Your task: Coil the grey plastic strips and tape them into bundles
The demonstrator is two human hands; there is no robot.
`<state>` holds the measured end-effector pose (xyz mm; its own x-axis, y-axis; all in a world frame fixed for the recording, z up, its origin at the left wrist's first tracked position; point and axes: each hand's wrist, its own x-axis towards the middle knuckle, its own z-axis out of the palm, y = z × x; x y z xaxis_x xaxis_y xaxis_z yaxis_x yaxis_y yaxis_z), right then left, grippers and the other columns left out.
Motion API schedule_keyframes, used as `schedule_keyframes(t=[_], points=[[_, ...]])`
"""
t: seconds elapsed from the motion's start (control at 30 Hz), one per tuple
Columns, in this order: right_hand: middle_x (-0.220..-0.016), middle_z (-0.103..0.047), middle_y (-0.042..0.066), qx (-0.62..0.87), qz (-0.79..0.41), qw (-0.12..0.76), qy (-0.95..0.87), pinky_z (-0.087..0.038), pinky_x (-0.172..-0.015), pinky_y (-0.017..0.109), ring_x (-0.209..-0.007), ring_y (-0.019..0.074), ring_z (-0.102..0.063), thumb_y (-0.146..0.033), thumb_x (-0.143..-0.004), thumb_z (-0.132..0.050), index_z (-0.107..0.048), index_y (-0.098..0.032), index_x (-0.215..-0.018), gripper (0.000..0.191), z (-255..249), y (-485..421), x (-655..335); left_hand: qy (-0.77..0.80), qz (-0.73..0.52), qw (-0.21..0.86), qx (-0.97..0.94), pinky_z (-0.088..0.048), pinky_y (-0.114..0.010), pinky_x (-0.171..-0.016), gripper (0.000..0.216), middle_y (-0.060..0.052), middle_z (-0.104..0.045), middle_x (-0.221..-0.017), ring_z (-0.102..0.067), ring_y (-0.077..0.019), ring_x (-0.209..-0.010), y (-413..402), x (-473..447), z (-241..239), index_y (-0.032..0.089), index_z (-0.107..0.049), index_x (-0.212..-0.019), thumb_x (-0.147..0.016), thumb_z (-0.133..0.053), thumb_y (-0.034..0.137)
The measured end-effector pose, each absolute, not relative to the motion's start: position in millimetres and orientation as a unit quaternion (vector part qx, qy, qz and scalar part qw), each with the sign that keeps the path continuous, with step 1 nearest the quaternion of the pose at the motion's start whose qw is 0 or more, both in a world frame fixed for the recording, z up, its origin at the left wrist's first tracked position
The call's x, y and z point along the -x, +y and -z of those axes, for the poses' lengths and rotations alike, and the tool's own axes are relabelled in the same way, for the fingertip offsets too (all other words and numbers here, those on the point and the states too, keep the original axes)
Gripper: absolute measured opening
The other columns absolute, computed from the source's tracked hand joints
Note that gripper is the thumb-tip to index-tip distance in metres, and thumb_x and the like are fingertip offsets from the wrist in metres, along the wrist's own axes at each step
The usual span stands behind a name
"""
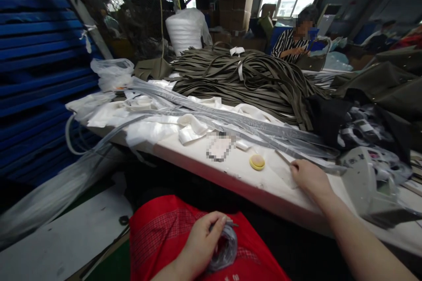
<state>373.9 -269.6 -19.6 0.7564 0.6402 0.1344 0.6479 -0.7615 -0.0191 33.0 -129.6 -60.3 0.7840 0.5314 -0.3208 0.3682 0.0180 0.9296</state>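
My left hand [202, 241] rests on my lap over red cloth [165, 232], its fingers closed around a bunch of grey shiny strip [226, 248]. My right hand [308, 177] lies on the white table [237, 171], fingers curled on the end of a thin grey strip [283, 158]. Long grey reflective strips [211, 114] run across the table from the left edge toward that hand. A small yellow round object [257, 162] sits just left of my right hand.
A big heap of olive straps [250, 77] fills the table's middle. White cloth pieces [148, 127] lie at the left, dark fabric [379, 92] at the right. A grey sewing machine part [365, 180] stands by my right arm. A person in a striped top [290, 44] sits behind. Blue panels [39, 66] line the left.
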Motion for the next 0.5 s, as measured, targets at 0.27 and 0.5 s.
schedule_keyframes(t=[0.27,0.5], points=[[-0.073,-0.068,0.002,0.824,-0.126,0.318,-0.451,-0.047,-0.054,0.025,-0.058,0.0165,-0.061,-0.047,-0.093,-0.045,-0.056,-0.021,-0.121,0.039,-32,-277,-281,0.305,-0.056,0.658,-0.686,-0.036,-0.02,-0.045,0.049,0.002,-0.054,-0.057,-0.046,-0.0101,-0.045,-132,-35,54,0.014,-0.068,-0.097,-0.093,-0.037,0.052],[-0.1,-0.071,0.003,0.664,-0.236,0.208,-0.678,-0.054,-0.072,0.024,-0.084,0.0162,-0.068,-0.039,-0.094,-0.048,-0.064,-0.028,-0.114,0.028,-22,-277,-194,0.312,-0.047,0.641,-0.7,-0.045,-0.022,-0.062,0.044,-0.004,-0.069,-0.08,-0.06,-0.0136,-0.068,-127,-37,65,0.014,-0.071,-0.098,-0.093,-0.039,0.045]])
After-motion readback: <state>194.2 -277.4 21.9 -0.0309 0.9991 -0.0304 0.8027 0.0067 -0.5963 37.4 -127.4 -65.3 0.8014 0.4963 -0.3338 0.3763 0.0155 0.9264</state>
